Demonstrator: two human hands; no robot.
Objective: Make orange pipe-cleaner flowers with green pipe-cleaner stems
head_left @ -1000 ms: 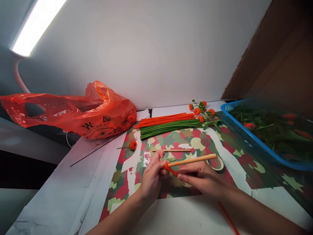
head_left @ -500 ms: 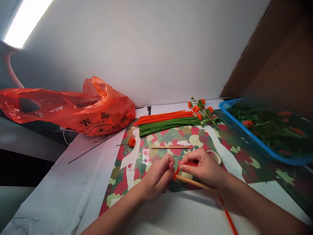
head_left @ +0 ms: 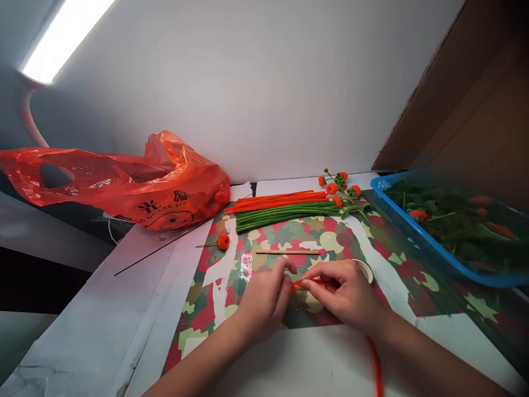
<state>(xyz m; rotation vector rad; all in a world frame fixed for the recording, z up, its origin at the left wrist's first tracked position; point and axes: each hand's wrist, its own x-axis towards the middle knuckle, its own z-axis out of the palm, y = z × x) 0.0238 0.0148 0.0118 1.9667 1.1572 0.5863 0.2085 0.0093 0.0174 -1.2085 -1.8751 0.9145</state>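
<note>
My left hand [head_left: 268, 298] is closed in a pinch on an orange pipe cleaner [head_left: 294, 285], just above the patterned mat. From the right, my right hand [head_left: 347, 289] pinches the same pipe cleaner, its fingertips almost meeting the left ones. A loose orange tail [head_left: 377, 366] hangs below my right wrist. Between the fingertips a short bit of a wooden stick seems to show; the rest is hidden by my right hand. Beyond the hands, a second wooden stick [head_left: 287, 252] lies flat. A roll of tape [head_left: 365, 270] sits partly behind my right hand.
Orange pipe cleaners [head_left: 276, 200] and green ones [head_left: 285, 214] lie at the back, beside a flower sprig [head_left: 345, 190]. An orange flower head [head_left: 223, 241] and a dark wire [head_left: 161, 246] lie left. A red plastic bag [head_left: 177, 187] and a blue basket [head_left: 438, 234] flank the mat.
My right hand has turned, and the wooden stick that slanted out beneath it is now mostly hidden. The orange tail has swung left and hangs straighter. The view has shifted slightly.
</note>
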